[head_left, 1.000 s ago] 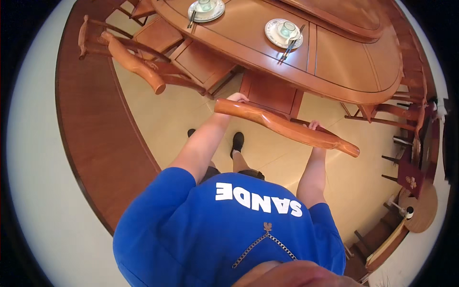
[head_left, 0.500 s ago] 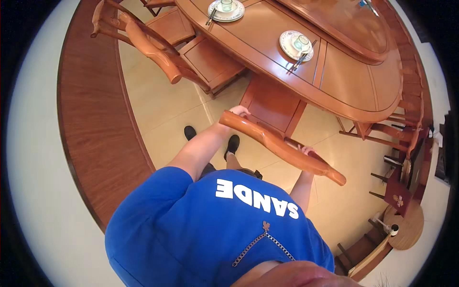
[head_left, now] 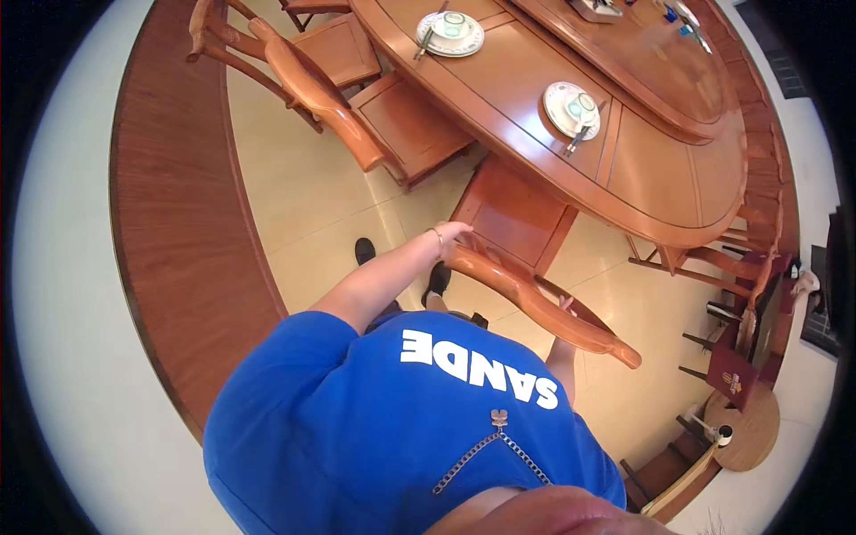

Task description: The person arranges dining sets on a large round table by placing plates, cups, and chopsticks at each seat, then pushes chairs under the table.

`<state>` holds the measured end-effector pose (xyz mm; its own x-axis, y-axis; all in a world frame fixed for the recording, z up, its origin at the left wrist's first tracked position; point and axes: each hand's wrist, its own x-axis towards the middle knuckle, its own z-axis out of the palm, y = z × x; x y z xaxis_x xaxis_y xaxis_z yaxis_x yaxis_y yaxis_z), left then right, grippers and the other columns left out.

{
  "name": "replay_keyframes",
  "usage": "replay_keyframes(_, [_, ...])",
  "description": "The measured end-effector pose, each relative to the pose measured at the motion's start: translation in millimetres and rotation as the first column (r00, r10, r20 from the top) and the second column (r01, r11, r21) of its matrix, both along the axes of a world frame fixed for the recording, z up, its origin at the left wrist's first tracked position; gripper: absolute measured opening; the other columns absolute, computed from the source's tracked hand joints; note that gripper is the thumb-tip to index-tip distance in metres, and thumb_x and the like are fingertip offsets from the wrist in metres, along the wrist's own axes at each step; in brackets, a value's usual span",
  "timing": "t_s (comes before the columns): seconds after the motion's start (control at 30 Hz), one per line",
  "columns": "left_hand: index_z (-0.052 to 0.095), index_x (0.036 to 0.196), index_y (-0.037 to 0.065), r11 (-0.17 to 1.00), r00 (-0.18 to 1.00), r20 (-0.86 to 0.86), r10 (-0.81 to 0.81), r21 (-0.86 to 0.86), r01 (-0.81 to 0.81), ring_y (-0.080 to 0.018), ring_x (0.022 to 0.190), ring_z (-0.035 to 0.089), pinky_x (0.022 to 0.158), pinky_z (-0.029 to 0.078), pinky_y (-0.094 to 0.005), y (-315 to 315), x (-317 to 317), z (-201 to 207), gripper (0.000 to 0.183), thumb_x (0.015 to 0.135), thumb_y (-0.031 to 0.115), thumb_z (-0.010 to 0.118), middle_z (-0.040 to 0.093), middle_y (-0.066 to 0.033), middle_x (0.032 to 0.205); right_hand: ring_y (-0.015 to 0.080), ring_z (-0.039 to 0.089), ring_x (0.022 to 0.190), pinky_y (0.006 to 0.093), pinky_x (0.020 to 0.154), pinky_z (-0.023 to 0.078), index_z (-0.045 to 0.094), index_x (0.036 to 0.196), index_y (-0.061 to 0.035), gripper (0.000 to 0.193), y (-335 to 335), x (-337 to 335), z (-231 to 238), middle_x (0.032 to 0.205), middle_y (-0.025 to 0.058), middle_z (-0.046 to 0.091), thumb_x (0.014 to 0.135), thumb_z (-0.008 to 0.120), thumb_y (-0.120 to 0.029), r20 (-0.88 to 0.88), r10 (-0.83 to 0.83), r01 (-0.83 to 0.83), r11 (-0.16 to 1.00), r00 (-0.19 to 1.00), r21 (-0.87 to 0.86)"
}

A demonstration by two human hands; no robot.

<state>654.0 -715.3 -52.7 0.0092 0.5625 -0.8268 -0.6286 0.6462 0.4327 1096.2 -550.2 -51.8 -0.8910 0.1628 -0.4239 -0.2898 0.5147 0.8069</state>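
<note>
A reddish-brown wooden chair stands in front of me, with its curved top rail [head_left: 526, 299] closest to my body. Its flat seat [head_left: 517, 214] reaches partly under the edge of the large oval dining table [head_left: 655, 201]. My left hand [head_left: 455, 235], a thin bracelet at its wrist, is closed over the rail's left end. Behind the rail toward its right end, my right hand [head_left: 567, 308] is curled at the chair back. The rail hides most of that hand; only some fingers show.
Another wooden chair [head_left: 325, 102] stands to the left along the table. Plates [head_left: 450, 34] with glasses and chopsticks are set on the tabletop, beside a raised round centre. A dark wood panel [head_left: 183, 205] curves along the left. At lower right is a small round table [head_left: 744, 428].
My left hand has shifted from behind the rail onto its left end. The whole view has moved slightly, so the table and chair sit lower in it.
</note>
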Motion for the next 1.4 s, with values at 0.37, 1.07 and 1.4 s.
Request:
replay_keyframes(0.37, [0.053,0.124,0.004,0.642,0.65,0.036,0.759,0.125,-0.757,-0.0282,0.119,0.049,0.105,0.04,-0.0405,-175.1,-236.9,41.1,0.048,0.087,0.03,0.068,0.049,-0.0126,0.13,0.0311,0.065,0.09,0.0385,0.077,0.055,0.057,0.1,0.0024,0.025,-200.1,-253.1,6.6,0.096,0.0195,0.064,0.093,0.055,-0.022,0.998,0.061,-0.692,-0.721,-0.022,0.029])
replay_keyframes(1.07, [0.058,0.101,-0.002,0.79,0.821,-0.12,0.559,0.379,-0.482,-0.0286,0.091,0.066,0.085,0.056,-0.0468,-116.2,-355.0,233.4,0.031,0.082,0.017,0.074,0.065,-0.0139,0.097,0.0274,0.067,0.065,0.032,0.06,0.062,0.059,0.106,0.0066,0.029,-162.2,-598.7,85.7,0.082,0.0176,0.066,0.092,0.061,-0.018,0.891,-0.156,-0.782,-0.559,0.426,0.276])
replay_keyframes(1.4, [0.057,0.1,-0.002,0.796,0.789,-0.207,0.578,0.356,-0.489,-0.0283,0.088,0.067,0.078,0.059,-0.0466,-116.0,-342.0,239.2,0.028,0.081,0.012,0.071,0.064,-0.0145,0.097,0.0246,0.07,0.076,0.032,0.068,0.061,0.052,0.125,0.0062,0.043,-189.5,-643.0,252.6,0.101,0.0183,0.066,0.1,0.045,-0.027,0.814,0.082,-0.631,-0.59,0.574,0.504])
